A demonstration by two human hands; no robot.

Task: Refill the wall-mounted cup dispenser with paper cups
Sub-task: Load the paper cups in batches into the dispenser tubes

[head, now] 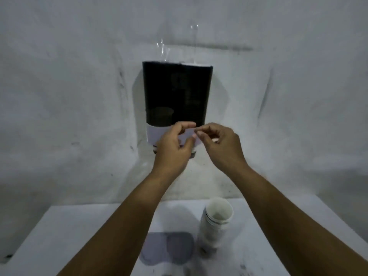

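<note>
On the wall above the desk's far edge, the cup dispenser point(177, 92) is mounted: a dark upright body with a white band low down and a clear tube rising from its top. Both hands are raised in front of that white band. The left hand point(175, 148) is seen with thumb and fingers curled, and the right hand point(221, 144) likewise, their fingertips nearly meeting; whether either grip pinches something small or is merely clenched cannot be told, since the picture is dim and blurred there. A stack of white paper cups point(216, 222) is stood upright on the white desk point(79, 236), near its far edge and toward the right, well below the hands and untouched. A greyish flat shape point(169, 248) is seen on the desk just left of the stack.
</note>
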